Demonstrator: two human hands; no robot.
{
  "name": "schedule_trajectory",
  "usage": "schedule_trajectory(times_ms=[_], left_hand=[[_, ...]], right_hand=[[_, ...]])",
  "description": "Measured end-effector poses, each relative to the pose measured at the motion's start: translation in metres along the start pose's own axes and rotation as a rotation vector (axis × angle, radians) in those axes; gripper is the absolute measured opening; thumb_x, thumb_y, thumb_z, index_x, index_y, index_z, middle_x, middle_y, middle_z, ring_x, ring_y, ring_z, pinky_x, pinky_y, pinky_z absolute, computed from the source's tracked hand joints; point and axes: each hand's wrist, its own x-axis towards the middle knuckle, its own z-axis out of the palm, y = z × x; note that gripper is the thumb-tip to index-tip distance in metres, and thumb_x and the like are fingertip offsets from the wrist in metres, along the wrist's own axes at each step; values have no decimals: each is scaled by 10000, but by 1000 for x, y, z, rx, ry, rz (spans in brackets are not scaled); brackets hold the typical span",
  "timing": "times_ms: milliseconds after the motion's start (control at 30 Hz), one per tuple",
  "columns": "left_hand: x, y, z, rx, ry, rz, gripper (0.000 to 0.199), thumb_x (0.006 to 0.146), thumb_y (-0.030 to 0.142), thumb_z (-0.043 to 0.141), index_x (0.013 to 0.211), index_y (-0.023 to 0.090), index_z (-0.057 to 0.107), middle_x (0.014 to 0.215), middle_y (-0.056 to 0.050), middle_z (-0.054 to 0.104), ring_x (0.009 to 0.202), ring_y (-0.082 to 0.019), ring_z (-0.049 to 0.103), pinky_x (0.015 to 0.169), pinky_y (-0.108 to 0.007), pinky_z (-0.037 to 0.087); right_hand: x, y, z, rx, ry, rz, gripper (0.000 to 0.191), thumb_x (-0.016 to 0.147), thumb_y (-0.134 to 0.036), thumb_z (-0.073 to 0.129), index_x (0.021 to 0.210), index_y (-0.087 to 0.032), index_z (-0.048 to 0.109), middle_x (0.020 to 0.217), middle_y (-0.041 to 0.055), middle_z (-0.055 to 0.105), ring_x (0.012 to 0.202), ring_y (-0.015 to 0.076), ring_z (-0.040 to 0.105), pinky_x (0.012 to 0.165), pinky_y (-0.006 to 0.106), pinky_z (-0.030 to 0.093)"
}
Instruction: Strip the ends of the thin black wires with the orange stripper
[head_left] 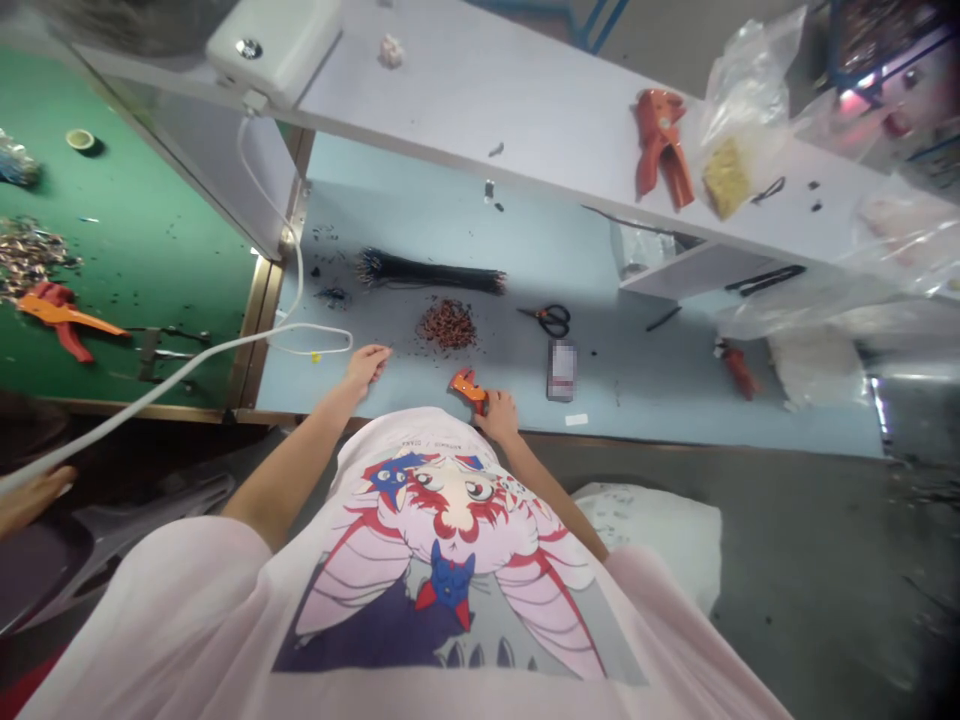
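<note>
Faces a pale blue bench [652, 390], with a white shelf [525, 110] along the far side and a green table [165, 195] off to the left. Holds an orange wire stripper [468, 387] in the right hand [500, 414], close to the bench's near edge, fingers curled round the handles, tool head pointing ahead and to the left. Has the left hand [366, 368] well apart from the tool, on its left, fingers drawn together, fingertips aimed ahead and right; no telling from here about anything thin between them. Has a pile of short scraps [448, 326] just beyond the tool head, ahead and right of the left hand. Beyond that pile, has a bundle of black wires [435, 271], long axis running sideways, roughly in line with the near edge. Brings the left hand nearer to the bundle, almost straight out from its left end; faces its right end from the right hand, farther off. Has scissors [538, 315] ahead and right of the right hand, tips pointing left.
</note>
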Motion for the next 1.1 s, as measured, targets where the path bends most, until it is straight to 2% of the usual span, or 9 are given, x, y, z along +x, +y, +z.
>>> schedule_trajectory(times_ms=[100,200,300,400,633,733,833,1000,1100], left_hand=[[-16,7,-1,-82,-3,42,175,649,247,630,787,145,591,494,78,431,347,-16,272,346,-158,135],[-30,13,-1,-148,-6,78,209,624,243,622,803,137,604,523,65,455,365,-16,293,349,-156,151],[-39,16,1,-180,-13,100,236,611,254,630,817,140,605,532,66,458,375,-16,308,352,-152,159],[-43,15,4,-179,-29,100,247,604,266,640,815,142,606,523,71,450,371,-16,312,349,-149,154],[-47,2,6,-160,-22,86,236,597,258,635,794,134,604,504,74,437,364,-17,304,338,-151,162],[-48,-3,6,-145,-8,66,232,598,259,626,791,136,594,499,77,432,359,-19,300,336,-154,153],[-50,-4,6,-126,-8,53,238,599,267,623,798,141,587,504,79,431,358,-20,293,341,-157,150],[-55,2,7,-112,-3,72,228,606,272,625,794,149,588,500,81,429,363,-19,294,353,-156,150],[-61,6,6,-130,8,89,230,602,270,633,791,148,590,501,79,441,367,-19,305,361,-155,153]], right_hand=[[7,-4,-5,99,-10,18,406,657,-275,640,1049,-197,574,1065,100,595,1022,280,536,885,401,406],[16,-12,-8,245,-28,35,306,731,-323,542,1006,-194,582,933,57,642,893,224,596,792,345,468],[25,-20,-12,408,-43,58,297,781,-326,445,1005,-176,571,890,56,658,824,186,625,691,288,502],[29,-20,-19,540,-72,89,294,776,-327,453,980,-150,569,794,63,663,731,176,637,591,258,506],[-1,6,-23,620,-345,105,85,591,-173,585,665,-136,603,575,50,635,560,198,628,529,291,509],[-4,3,-15,613,-406,69,105,544,-116,594,644,-130,625,577,36,636,563,197,624,547,291,505],[13,-13,-13,629,-326,25,209,542,-110,586,742,-125,648,647,26,653,612,185,617,596,285,502],[47,-39,-37,714,-122,-79,468,620,-154,511,1086,-164,556,1052,62,659,819,168,623,686,264,503],[46,-43,-50,731,-128,-133,414,665,-200,505,1077,-179,527,1092,66,645,865,167,635,689,256,510]])
